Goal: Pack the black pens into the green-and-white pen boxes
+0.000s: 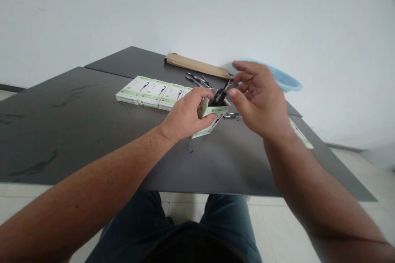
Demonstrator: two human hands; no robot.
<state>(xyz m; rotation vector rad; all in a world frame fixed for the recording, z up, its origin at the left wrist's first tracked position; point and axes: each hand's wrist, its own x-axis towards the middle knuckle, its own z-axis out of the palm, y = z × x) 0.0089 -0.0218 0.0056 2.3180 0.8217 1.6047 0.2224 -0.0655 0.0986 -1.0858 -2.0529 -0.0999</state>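
My left hand point(189, 111) is wrapped round a white and green pen box point(207, 129), which stands tilted over the table with its open top facing up. Several black pens point(217, 99) stick out of the box's mouth. At that opening, my right hand point(256, 96) pinches a clear-barrelled pen point(228, 85) between thumb and fingers, its lower end at or inside the box. Behind the left hand, several closed boxes point(143, 90) of the same print lie flat in a row; the hand hides the row's right end.
Loose pens point(197, 79) lie behind the box, and more pens point(232, 115) to its right. A long brown cardboard piece point(197, 65) rests near the wall, beside a light blue basin point(286, 80). Another white-green box or flap point(301, 134) lies by my right forearm on the dark table point(92, 131).
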